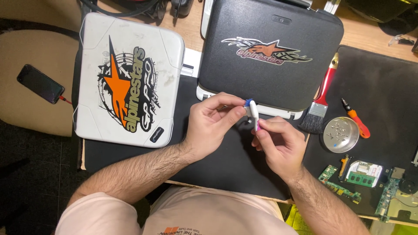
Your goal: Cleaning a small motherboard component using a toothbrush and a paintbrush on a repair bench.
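Above the black mat (pixel 226 161), the right hand (pixel 278 146) pinches a small white tube (pixel 254 116) standing nearly upright, while the left hand's (pixel 211 126) fingertips close on what seems its blue cap (pixel 248 102).

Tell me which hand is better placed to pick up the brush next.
Probably the right hand: the brush lies just beyond it on the right. The left hand is farther away, and both pinch the small tube.

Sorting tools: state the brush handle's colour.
The paintbrush handle is red, with black bristles; the head view shows it best.
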